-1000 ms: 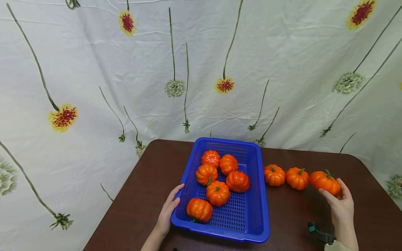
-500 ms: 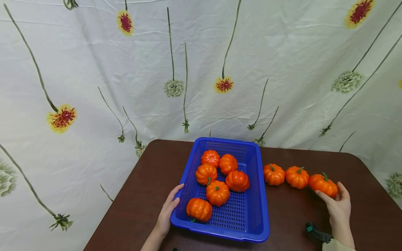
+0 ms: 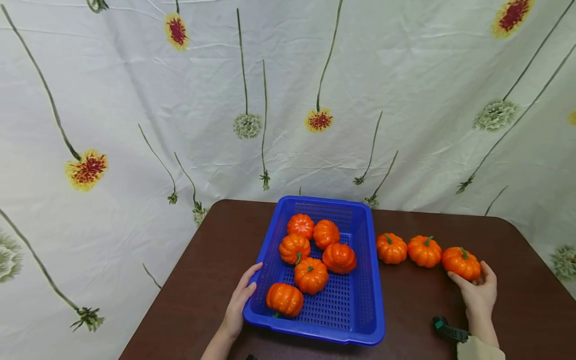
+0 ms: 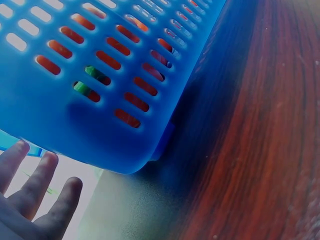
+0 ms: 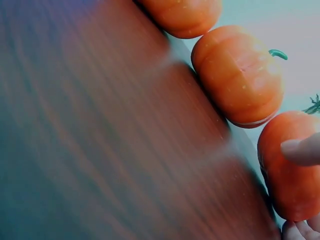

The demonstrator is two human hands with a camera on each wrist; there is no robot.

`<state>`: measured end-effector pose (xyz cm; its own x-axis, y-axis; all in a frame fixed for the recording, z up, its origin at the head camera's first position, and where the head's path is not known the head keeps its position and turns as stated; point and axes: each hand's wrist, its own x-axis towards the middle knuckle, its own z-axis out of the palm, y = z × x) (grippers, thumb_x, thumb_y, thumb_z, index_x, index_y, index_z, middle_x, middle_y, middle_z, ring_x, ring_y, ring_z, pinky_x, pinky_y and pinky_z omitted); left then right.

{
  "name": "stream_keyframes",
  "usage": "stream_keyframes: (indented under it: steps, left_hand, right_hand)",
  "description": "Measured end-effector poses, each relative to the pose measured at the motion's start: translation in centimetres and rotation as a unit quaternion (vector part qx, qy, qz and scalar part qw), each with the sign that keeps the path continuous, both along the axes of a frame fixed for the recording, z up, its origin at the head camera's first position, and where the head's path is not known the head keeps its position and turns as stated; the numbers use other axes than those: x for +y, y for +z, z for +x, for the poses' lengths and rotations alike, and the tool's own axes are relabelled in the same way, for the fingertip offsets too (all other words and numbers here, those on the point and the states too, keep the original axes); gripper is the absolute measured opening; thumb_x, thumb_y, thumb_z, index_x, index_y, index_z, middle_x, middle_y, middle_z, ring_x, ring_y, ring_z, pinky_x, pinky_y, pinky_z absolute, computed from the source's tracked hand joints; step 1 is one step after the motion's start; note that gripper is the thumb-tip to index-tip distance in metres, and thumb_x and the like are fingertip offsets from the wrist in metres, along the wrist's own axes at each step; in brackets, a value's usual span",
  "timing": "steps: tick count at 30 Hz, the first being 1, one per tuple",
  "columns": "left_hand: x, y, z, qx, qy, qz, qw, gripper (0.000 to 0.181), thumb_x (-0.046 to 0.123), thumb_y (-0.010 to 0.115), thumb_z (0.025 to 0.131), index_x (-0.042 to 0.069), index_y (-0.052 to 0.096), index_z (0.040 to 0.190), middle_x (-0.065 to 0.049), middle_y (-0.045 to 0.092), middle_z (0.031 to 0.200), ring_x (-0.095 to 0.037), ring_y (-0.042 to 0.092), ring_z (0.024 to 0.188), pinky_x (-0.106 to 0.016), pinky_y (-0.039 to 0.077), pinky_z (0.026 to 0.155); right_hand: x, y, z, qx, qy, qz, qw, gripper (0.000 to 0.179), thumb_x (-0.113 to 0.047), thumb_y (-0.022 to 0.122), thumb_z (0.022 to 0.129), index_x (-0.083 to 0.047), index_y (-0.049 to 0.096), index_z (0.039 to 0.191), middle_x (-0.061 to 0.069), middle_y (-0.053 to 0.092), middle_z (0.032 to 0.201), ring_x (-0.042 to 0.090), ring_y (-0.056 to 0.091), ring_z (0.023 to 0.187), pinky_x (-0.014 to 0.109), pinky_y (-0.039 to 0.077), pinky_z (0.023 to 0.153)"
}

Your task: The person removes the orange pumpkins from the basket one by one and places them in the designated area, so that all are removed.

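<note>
A small orange pumpkin (image 3: 461, 263) with a green stem is at the right end of a row of three. My right hand (image 3: 480, 290) holds it, thumb on the near side and fingers round the right side. In the right wrist view the thumb (image 5: 300, 150) lies against the pumpkin, whose base is down at the tabletop. My left hand (image 3: 238, 305) is at the left rim of a blue plastic basket (image 3: 377, 300), its fingers fairly straight. The left wrist view shows fingertips (image 4: 47, 162) right at the rim, below the slotted wall.
Several orange pumpkins (image 3: 311, 276) lie inside the basket. Right of it, two more pumpkins, one (image 3: 391, 248) near the basket and another (image 3: 424, 251) in the middle, line up on the dark brown table (image 3: 418, 310). Behind hangs a white flowered cloth (image 3: 202, 100).
My right hand has brought its pumpkin slightly left and down, closer to the middle one, and the pumpkin has tipped more upright. The left hand and the basket have stayed in place.
</note>
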<state>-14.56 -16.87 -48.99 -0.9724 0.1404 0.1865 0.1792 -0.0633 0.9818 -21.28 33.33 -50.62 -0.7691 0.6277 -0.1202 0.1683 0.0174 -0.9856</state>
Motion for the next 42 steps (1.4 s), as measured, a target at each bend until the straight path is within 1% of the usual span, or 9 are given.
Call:
stream_keyframes:
  steps: [7,11,20,26,29,32,37,40,42]
  left_hand:
    - [-0.1,0.1,0.0,0.005,-0.002,0.003,1.0,0.045,0.019,0.031,0.1,0.008,0.032,0.143,-0.019,0.028,0.146,-0.014,0.04,0.124,-0.02,0.034,0.097]
    - [-0.2,0.1,0.0,0.009,-0.002,0.006,0.9999,0.044,0.018,0.031,0.1,0.007,0.032,0.143,-0.02,0.028,0.146,-0.014,0.04,0.124,-0.02,0.035,0.096]
    - [-0.2,0.1,0.0,0.006,-0.002,0.01,0.9999,0.044,0.018,0.031,0.1,0.007,0.032,0.143,-0.02,0.028,0.145,-0.015,0.04,0.124,-0.02,0.035,0.096]
    - [-0.1,0.1,0.2,-0.001,-0.008,0.014,0.9999,0.045,0.019,0.031,0.1,0.007,0.032,0.143,-0.02,0.027,0.146,-0.016,0.04,0.124,-0.021,0.035,0.096]
    - [-0.1,0.1,0.3,0.0,-0.009,0.014,0.9999,0.045,0.019,0.031,0.1,0.007,0.032,0.143,-0.02,0.027,0.146,-0.015,0.04,0.123,-0.021,0.035,0.096]
    - [-0.1,0.1,0.3,0.002,-0.007,0.011,0.9999,0.045,0.019,0.031,0.1,0.007,0.032,0.143,-0.02,0.027,0.146,-0.015,0.04,0.123,-0.021,0.035,0.096]
    - [0.0,0.3,0.2,0.0,-0.005,0.008,1.0,0.044,0.019,0.031,0.1,0.007,0.032,0.143,-0.02,0.027,0.146,-0.017,0.04,0.124,-0.021,0.035,0.096]
    - [0.0,0.4,0.3,-0.007,-0.004,0.005,1.0,0.045,0.02,0.031,0.1,0.008,0.032,0.143,-0.019,0.027,0.146,-0.016,0.04,0.124,-0.021,0.035,0.097]
    - [0.0,0.5,0.3,-0.011,-0.003,0.001,0.9999,0.045,0.021,0.031,0.1,0.008,0.032,0.143,-0.019,0.027,0.147,-0.016,0.04,0.124,-0.021,0.034,0.097]
  right_hand:
    - [-0.1,-0.3,-0.5,0.011,0.002,0.03,0.9995,0.09,0.0,0.067,0.081,-0.015,0.012,0.151,0.008,0.01,0.155,0.024,0.014,0.14,0.031,0.017,0.11]
    - [-0.1,-0.2,-0.9,-0.003,0.001,0.048,0.9988,0.089,-0.006,0.068,0.082,-0.014,0.012,0.151,0.009,0.011,0.155,0.025,0.015,0.14,0.031,0.017,0.111]
    - [-0.3,0.2,-1.3,-0.003,-0.015,0.029,0.9995,0.091,-0.012,0.071,0.082,-0.015,0.012,0.151,0.008,0.011,0.155,0.023,0.015,0.14,0.03,0.017,0.11]
    - [-0.3,0.3,-0.7,0.033,-0.066,-0.01,0.9972,0.088,-0.015,0.073,0.08,-0.015,0.019,0.149,0.006,0.015,0.154,0.013,0.015,0.14,0.021,0.012,0.109]
    - [-0.5,0.9,-0.3,0.055,-0.102,-0.002,0.9932,0.081,-0.013,0.072,0.08,-0.015,0.026,0.146,0.004,0.022,0.152,0.01,0.019,0.138,0.017,0.013,0.108]
    - [-0.8,1.7,-0.2,0.091,-0.12,0.005,0.9886,0.073,-0.012,0.072,0.08,-0.016,0.034,0.142,0.002,0.03,0.147,0.007,0.024,0.135,0.014,0.016,0.106]
    - [-1.5,2.5,-0.5,0.141,-0.099,0.002,0.9851,0.063,-0.011,0.074,0.078,-0.016,0.045,0.134,0.0,0.042,0.137,0.009,0.033,0.13,0.015,0.023,0.104]
    - [-1.8,2.6,-0.9,0.138,-0.067,0.013,0.9881,0.06,-0.016,0.076,0.078,-0.017,0.049,0.131,-0.002,0.047,0.131,0.01,0.04,0.125,0.016,0.031,0.1]
    - [-1.9,2.4,-1.2,0.148,-0.037,0.021,0.9881,0.059,-0.017,0.077,0.077,-0.017,0.052,0.13,-0.004,0.05,0.127,0.009,0.045,0.119,0.013,0.037,0.093]
